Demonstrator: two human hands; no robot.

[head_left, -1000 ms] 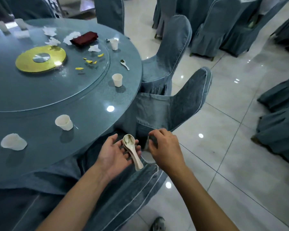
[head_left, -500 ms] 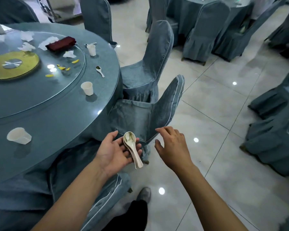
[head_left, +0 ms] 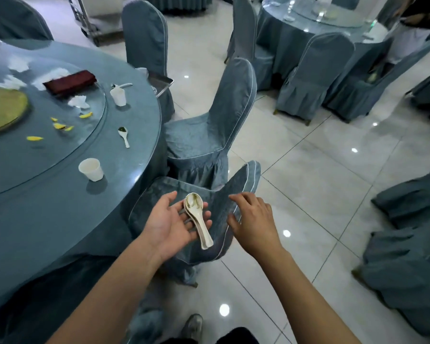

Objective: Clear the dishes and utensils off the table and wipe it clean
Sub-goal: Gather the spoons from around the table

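My left hand (head_left: 170, 225) lies palm up in front of me, fingers loosely cupped under the spoons (head_left: 197, 217), which look like a small nested stack. Their bowls point away from me and the handles run back toward my right, past the little finger. My right hand (head_left: 255, 223) hovers just beside them, palm down, fingers spread and relaxed, holding nothing. Both hands hang over a tipped chair (head_left: 209, 197), off the edge of the table (head_left: 47, 219).

The next things to collect all lie up and to my left. Nearest is a cup (head_left: 91, 169) standing near the table's rim. Beyond it a lone spoon (head_left: 124, 136) lies flat, bowl away from me with something green in it, handle pointing back toward me and slightly right. Farther on stand another cup (head_left: 118, 95), a red cloth (head_left: 70, 81) and scattered napkins and yellow scraps on the turntable (head_left: 60, 150).

I judge my free right hand should take that spoon by its handle, though it must cross in front of my loaded left, which is the nearer one.
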